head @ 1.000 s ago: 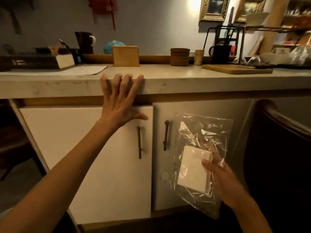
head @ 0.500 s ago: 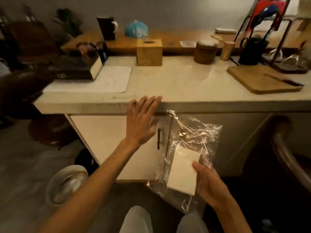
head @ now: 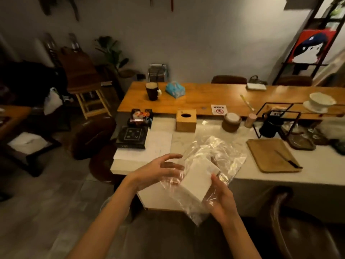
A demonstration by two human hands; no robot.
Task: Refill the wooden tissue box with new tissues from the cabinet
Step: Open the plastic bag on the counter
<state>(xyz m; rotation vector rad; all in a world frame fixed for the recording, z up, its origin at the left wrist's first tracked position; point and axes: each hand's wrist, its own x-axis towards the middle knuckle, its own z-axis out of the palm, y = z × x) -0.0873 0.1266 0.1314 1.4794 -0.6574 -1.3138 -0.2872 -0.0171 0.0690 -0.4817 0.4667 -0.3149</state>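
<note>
Two hands at one clear plastic bag (head: 214, 156), held over the front edge of the white surface (head: 317, 174). The right hand (head: 222, 200) grips it from below, thumb on the white rectangular tissue stack (head: 197, 181) inside. The left hand (head: 158, 171) has loosely spread fingers touching the bag's left edge. The square wooden tissue box (head: 186, 121) stands upright at the surface's rear, well apart.

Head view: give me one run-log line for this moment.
right hand: holds plastic bag of tissues | left hand: open, at bag's edge | wooden tissue box: on counter, untouched
</note>
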